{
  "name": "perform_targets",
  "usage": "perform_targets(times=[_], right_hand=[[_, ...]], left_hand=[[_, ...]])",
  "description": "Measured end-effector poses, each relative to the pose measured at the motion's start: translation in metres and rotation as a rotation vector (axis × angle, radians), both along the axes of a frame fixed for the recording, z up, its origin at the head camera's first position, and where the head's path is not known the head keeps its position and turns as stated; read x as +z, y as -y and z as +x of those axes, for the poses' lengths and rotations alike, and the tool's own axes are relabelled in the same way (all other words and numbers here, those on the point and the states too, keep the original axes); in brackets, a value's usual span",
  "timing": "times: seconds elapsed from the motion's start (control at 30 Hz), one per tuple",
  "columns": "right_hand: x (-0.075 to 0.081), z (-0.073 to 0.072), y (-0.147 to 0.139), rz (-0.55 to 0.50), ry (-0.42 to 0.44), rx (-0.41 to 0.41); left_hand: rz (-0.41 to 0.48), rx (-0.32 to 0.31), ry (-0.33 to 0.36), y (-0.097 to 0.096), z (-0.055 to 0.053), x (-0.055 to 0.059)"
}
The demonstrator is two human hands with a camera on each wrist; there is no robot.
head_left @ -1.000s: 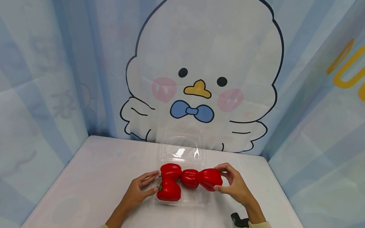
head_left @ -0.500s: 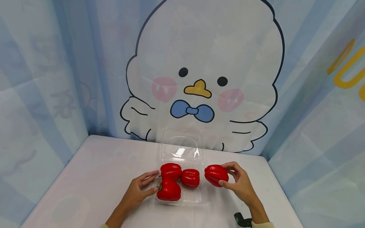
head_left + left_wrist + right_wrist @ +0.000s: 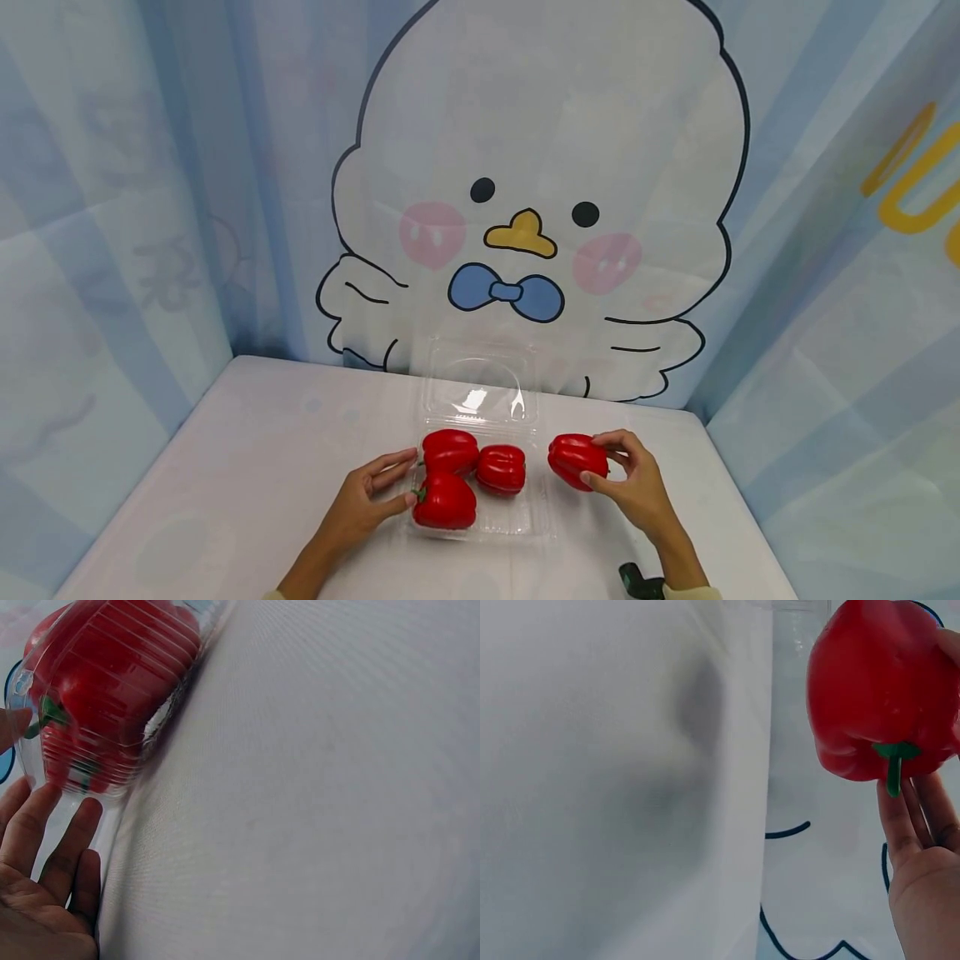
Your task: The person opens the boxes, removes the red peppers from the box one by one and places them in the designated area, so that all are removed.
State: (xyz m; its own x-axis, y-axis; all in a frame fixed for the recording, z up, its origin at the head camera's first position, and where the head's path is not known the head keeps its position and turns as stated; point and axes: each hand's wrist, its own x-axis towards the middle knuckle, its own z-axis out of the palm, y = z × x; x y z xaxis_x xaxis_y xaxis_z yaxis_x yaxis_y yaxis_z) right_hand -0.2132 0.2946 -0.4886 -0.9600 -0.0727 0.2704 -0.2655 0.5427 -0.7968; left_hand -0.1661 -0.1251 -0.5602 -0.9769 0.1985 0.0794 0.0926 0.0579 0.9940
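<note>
My right hand [image 3: 637,487] holds a red bell pepper [image 3: 576,460] between thumb and fingers, raised to the right of a clear plastic clamshell box [image 3: 517,518]. In the right wrist view, the pepper [image 3: 881,690] shows its green stem facing the camera. Three more red bell peppers lie in the box: one at the back left [image 3: 450,451], one at the front left [image 3: 446,502] and one to the right [image 3: 501,469]. My left hand [image 3: 367,496] rests its fingertips and thumb at the box's left side. Its fingers [image 3: 26,829] are fairly straight against the ribbed plastic.
The box's transparent lid [image 3: 480,383] stands up behind it, close to the printed curtain [image 3: 525,108]. A white tabletop [image 3: 247,467] lies beneath everything. Curtain walls rise on the left and right. A dark green object [image 3: 639,582] sits by the right wrist.
My right hand has moved right with its bell pepper, away from the pepper at the box's right and out past the box's edge. The left hand and the other peppers stay put.
</note>
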Motion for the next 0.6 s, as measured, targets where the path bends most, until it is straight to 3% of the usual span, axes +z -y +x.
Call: perform_targets(times=[0.6], right_hand=[[-0.017, -0.010, -0.002, 0.096, 0.064, -0.082]], left_hand=[[-0.010, 0.027, 0.030, -0.001, -0.001, -0.002]])
